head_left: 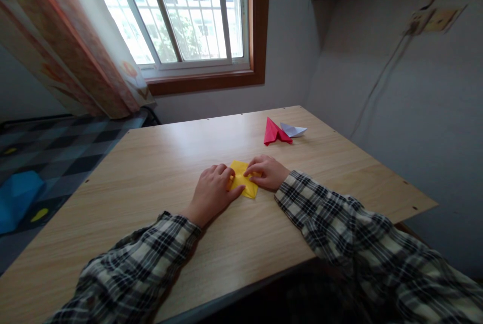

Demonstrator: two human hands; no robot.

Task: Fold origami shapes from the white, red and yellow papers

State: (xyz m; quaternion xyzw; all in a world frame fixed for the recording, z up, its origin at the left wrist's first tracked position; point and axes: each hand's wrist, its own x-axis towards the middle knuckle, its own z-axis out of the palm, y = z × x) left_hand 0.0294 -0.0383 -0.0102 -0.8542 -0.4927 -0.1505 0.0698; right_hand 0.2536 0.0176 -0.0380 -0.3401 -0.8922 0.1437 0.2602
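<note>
A small piece of folded yellow paper [241, 179] lies on the wooden table, between my two hands. My left hand [215, 188] rests at its left side, fingers curled over the edge and thumb reaching along the near side. From the right, my right hand [267, 172] has its thumb and forefinger on the paper's right part. Both hands are closed on the paper. Some of its left and right edges are hidden under my fingers.
Farther back on the table [181, 158] stand a folded red paper plane [276, 133] and a white paper boat [294, 130], touching or nearly so. A checked bed [75, 138] with a blue object [18, 195] is at left. Walls and a window [181, 12] bound the back.
</note>
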